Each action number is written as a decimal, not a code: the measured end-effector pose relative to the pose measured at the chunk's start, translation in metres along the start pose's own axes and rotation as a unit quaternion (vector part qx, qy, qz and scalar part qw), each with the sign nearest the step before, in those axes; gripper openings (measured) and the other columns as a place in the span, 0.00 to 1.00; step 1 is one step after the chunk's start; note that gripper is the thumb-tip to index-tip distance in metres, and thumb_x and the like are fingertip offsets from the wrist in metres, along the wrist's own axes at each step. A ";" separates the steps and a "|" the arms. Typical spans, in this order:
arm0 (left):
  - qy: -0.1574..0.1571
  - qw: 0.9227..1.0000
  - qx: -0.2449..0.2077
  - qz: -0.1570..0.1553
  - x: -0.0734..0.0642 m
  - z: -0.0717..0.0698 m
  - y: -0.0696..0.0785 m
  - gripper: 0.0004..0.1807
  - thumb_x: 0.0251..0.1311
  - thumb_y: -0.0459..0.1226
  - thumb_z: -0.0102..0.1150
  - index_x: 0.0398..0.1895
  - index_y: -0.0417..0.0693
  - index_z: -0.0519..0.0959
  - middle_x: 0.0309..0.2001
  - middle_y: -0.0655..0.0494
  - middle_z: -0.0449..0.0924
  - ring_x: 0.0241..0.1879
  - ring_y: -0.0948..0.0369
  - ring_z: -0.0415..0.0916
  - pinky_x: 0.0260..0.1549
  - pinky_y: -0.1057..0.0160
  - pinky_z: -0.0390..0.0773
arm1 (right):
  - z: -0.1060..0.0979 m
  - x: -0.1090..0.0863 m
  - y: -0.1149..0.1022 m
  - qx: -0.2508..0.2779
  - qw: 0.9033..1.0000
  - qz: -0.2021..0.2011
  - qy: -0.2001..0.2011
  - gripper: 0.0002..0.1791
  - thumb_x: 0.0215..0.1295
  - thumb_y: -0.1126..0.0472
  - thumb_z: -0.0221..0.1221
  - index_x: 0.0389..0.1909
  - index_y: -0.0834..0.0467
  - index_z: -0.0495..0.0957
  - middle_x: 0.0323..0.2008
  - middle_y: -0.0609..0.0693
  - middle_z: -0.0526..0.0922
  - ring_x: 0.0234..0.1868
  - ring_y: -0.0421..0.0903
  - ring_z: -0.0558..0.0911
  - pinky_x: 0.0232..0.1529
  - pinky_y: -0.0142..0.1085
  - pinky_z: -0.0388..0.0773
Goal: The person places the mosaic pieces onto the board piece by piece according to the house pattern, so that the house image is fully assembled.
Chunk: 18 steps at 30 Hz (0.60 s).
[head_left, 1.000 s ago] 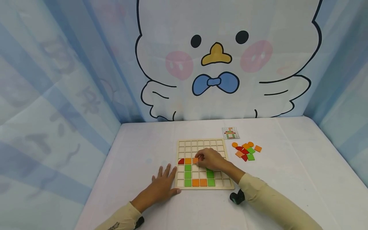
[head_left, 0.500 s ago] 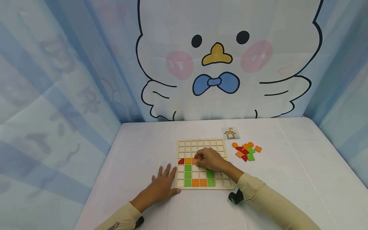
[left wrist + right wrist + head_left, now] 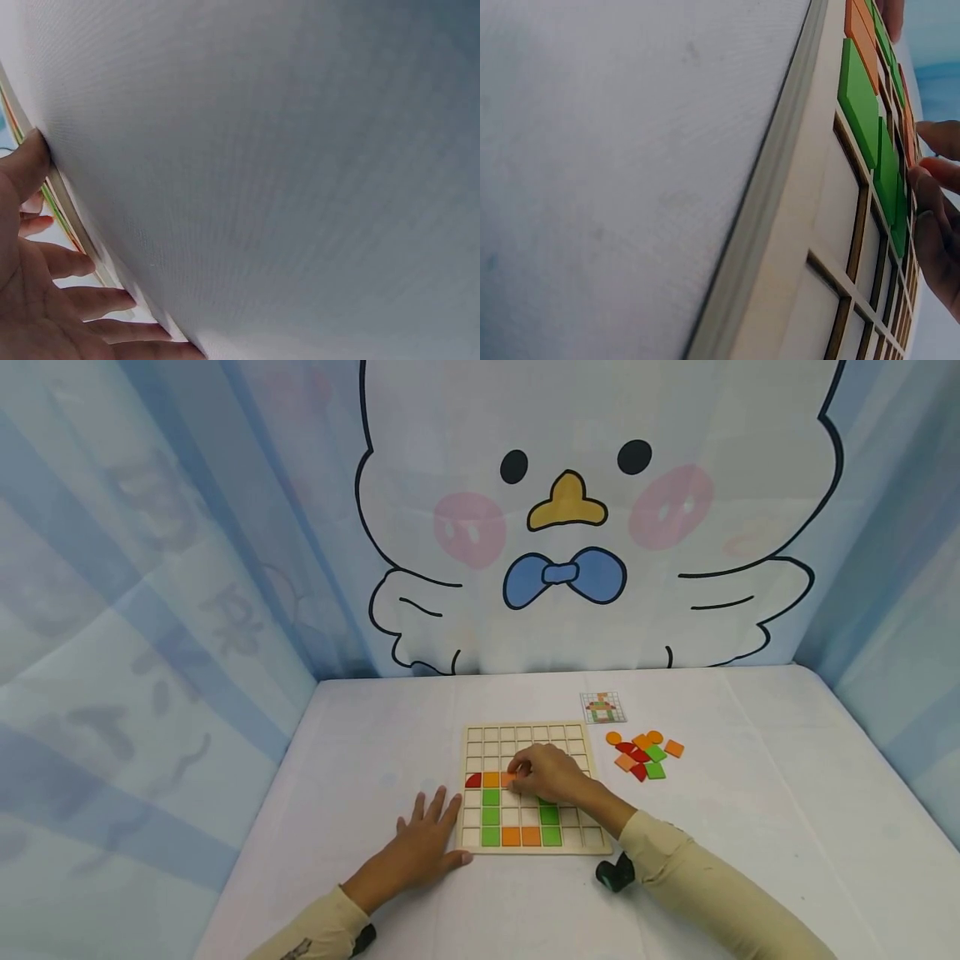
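Note:
A wooden grid board (image 3: 536, 850) lies on the table with coloured tiles in some of its cells. My right hand (image 3: 551, 774) is over the middle of the board, thumb and fingertips pinching an orange square tile (image 3: 507, 779). This tile sits beside another orange tile (image 3: 491, 780) and a red quarter-round tile (image 3: 473, 781) in one row; the hand covers part of it. Below stand green tiles (image 3: 491, 816) in two columns, joined by orange tiles (image 3: 521, 837) in the bottom row. With fingers spread, my left hand (image 3: 423, 847) rests on the table against the board's left edge.
Right of the board lies a loose pile of red, orange and green tiles (image 3: 656, 771). Behind them is a small card (image 3: 602, 707) with a printed grid pattern. A dark strapped object (image 3: 617, 872) hangs under the right wrist. A printed curtain backs the table.
The right hand has shifted very slightly left with the orange square tile, which now sits closer against its orange neighbour. The left hand stays where it was.

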<state>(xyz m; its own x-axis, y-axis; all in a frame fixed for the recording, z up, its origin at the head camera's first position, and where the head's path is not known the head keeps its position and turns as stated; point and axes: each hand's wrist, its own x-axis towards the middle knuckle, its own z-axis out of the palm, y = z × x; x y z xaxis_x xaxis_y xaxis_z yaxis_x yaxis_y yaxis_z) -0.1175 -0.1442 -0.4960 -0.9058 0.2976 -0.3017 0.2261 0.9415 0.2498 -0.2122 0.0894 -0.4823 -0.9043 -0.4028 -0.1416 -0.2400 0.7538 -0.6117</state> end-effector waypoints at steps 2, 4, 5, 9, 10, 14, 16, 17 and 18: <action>0.000 1.000 0.002 -0.001 0.000 0.000 0.000 0.49 0.58 0.61 0.60 0.76 0.49 0.55 0.77 0.40 0.47 0.74 0.33 0.45 0.57 0.25 0.61 | -0.002 -0.001 -0.001 0.004 1.000 0.001 -0.001 0.10 0.56 0.55 0.70 0.40 0.51 0.85 0.26 0.40 0.80 0.27 0.39 0.75 0.31 0.33 0.71; 0.000 1.000 0.001 -0.001 0.000 0.000 0.000 0.49 0.58 0.61 0.60 0.77 0.49 0.55 0.77 0.40 0.47 0.74 0.33 0.45 0.57 0.25 0.61 | -0.004 -0.002 0.000 0.008 1.000 -0.004 0.000 0.11 0.57 0.54 0.70 0.40 0.51 0.85 0.27 0.40 0.80 0.28 0.39 0.75 0.31 0.33 0.71; -0.001 1.000 -0.001 -0.002 -0.001 0.000 0.000 0.49 0.58 0.61 0.60 0.77 0.49 0.54 0.77 0.40 0.47 0.74 0.33 0.45 0.57 0.25 0.60 | -0.006 -0.003 0.001 0.012 1.000 -0.009 0.002 0.11 0.58 0.55 0.69 0.41 0.51 0.85 0.27 0.40 0.80 0.28 0.39 0.75 0.31 0.33 0.71; 0.001 1.000 -0.003 -0.004 -0.001 0.000 0.001 0.49 0.57 0.61 0.61 0.77 0.50 0.55 0.77 0.41 0.47 0.74 0.33 0.45 0.57 0.25 0.60 | -0.015 -0.005 0.011 0.022 0.999 -0.046 0.014 0.10 0.62 0.54 0.66 0.42 0.53 0.84 0.29 0.42 0.80 0.28 0.40 0.73 0.30 0.32 0.70; 0.001 1.000 -0.003 -0.005 -0.001 -0.001 0.001 0.49 0.57 0.61 0.61 0.77 0.50 0.55 0.77 0.41 0.47 0.74 0.33 0.45 0.57 0.25 0.60 | -0.017 -0.005 0.015 0.022 0.998 -0.054 0.018 0.10 0.63 0.54 0.65 0.42 0.54 0.84 0.29 0.42 0.80 0.28 0.40 0.73 0.30 0.32 0.70; 0.004 1.000 -0.003 -0.006 -0.002 -0.001 0.002 0.49 0.57 0.61 0.61 0.77 0.50 0.55 0.77 0.41 0.48 0.74 0.33 0.45 0.57 0.25 0.60 | -0.030 -0.007 0.034 0.030 0.996 -0.075 0.022 0.10 0.65 0.54 0.63 0.43 0.54 0.84 0.31 0.43 0.81 0.26 0.39 0.73 0.27 0.31 0.71; 0.004 1.000 -0.004 -0.007 -0.003 -0.002 0.003 0.49 0.57 0.61 0.61 0.76 0.50 0.55 0.77 0.41 0.48 0.74 0.33 0.45 0.58 0.25 0.60 | -0.037 -0.010 0.045 0.033 0.996 -0.077 0.022 0.11 0.66 0.54 0.62 0.44 0.54 0.83 0.32 0.44 0.81 0.25 0.39 0.73 0.27 0.31 0.72; 0.004 1.000 -0.004 -0.007 -0.003 -0.002 0.003 0.49 0.57 0.61 0.61 0.76 0.49 0.55 0.77 0.41 0.48 0.74 0.33 0.45 0.58 0.25 0.60 | -0.040 -0.012 0.050 0.035 0.996 -0.078 0.022 0.11 0.66 0.55 0.62 0.44 0.55 0.83 0.33 0.45 0.81 0.24 0.39 0.73 0.26 0.31 0.72; 0.004 1.000 -0.005 -0.007 -0.003 -0.002 0.004 0.49 0.57 0.61 0.61 0.76 0.49 0.55 0.77 0.41 0.48 0.74 0.33 0.45 0.58 0.25 0.60 | -0.044 -0.014 0.054 0.037 0.997 -0.071 0.023 0.11 0.66 0.55 0.62 0.45 0.55 0.83 0.33 0.45 0.81 0.23 0.39 0.73 0.26 0.31 0.72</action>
<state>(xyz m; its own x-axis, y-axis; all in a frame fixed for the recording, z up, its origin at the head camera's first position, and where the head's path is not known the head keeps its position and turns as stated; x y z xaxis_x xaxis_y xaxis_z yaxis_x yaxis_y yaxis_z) -0.1146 -0.1422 -0.4919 -0.9116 0.2834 -0.2976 0.2101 0.9438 0.2551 -0.2284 0.1585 -0.4794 -0.8786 -0.4773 -0.0149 -0.3411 0.6493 -0.6797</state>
